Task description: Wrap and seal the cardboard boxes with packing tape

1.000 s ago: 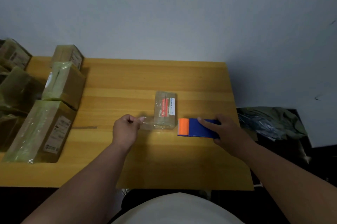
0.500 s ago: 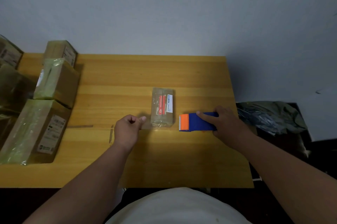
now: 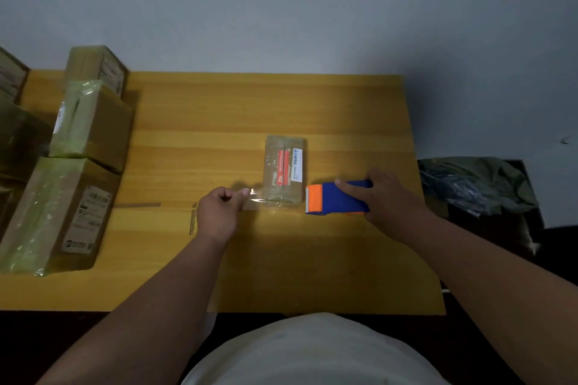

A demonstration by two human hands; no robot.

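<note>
- Centrally, the small box (image 3: pixel 284 174) lay on the counter (image 3: pixel 344 109), wrapped in clear film, with a strip of clear tape (image 3: pixel 255 199) running from its near end toward the left of the frame.
- Judging by this, a sealing pass was under way; the next move likely called for keeping the strip taut and pressing it down before cutting.
- The left hand (image 3: pixel 219 212) pinched the tape's free end in a narrow grip, just left of the box.
- The right hand (image 3: pixel 386 193) gripped the blue and orange tape dispenser (image 3: pixel 336 199), just right of the box's near corner.
- Larger wrapped boxes (image 3: pixel 87 131) stood stacked at the left edge.
</note>
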